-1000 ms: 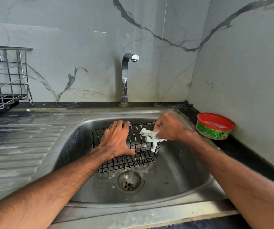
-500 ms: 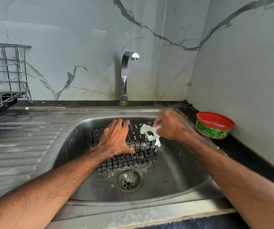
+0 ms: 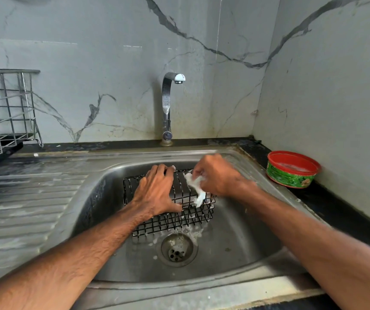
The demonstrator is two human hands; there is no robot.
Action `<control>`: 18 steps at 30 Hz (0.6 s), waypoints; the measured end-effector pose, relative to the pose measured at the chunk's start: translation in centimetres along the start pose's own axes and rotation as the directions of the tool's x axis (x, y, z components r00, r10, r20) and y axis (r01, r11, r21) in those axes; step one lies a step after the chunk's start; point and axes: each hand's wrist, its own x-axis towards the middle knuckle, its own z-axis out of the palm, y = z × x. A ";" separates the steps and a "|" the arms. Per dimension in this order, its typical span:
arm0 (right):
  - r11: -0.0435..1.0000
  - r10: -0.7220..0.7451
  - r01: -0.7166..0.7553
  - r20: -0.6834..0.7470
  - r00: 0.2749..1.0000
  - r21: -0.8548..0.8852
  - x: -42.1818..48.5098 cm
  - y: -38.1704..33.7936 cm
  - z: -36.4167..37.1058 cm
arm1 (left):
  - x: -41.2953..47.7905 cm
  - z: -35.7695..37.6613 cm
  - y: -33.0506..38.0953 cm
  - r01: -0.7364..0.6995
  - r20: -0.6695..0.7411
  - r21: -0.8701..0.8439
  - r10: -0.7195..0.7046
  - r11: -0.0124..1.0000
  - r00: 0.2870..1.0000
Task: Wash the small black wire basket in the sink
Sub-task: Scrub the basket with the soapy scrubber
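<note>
The small black wire basket [image 3: 179, 218] lies upside down in the steel sink [image 3: 235, 249], just behind the drain. My left hand [image 3: 157, 193] rests flat on top of it with the fingers spread and the fingertips curled over the far edge. My right hand [image 3: 217, 175] grips a soapy white scrub pad [image 3: 196, 189] and holds it against the basket's right side. Suds cling to the wires and to the sink floor near the drain [image 3: 176, 249].
A chrome tap [image 3: 168, 104] stands behind the sink, with no water running. A red and green soap tub [image 3: 293, 170] sits on the dark counter at the right. A steel wire dish rack [image 3: 5, 113] stands at the far left beside the ribbed draining board [image 3: 29, 202].
My right hand has shifted a little with the pad along the basket's right side. My left hand has stayed on top of the basket.
</note>
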 end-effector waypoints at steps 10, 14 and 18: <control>0.980 0.197 -0.196 0.032 0.980 -0.010 -0.9 5.2 -1.9 | -0.1 0.0 0.1 -0.034 -0.008 0.022 0.034 0.999 0.999; 0.979 0.174 -0.172 -0.013 0.985 0.106 -0.6 3.6 -1.1 | -0.1 0.1 0.1 -0.049 -0.022 0.033 0.049 0.998 0.999; 0.950 0.269 -0.244 -0.112 0.957 0.196 0.0 4.0 -0.3 | 0.0 0.0 0.2 -0.073 -0.027 0.038 0.075 0.997 0.997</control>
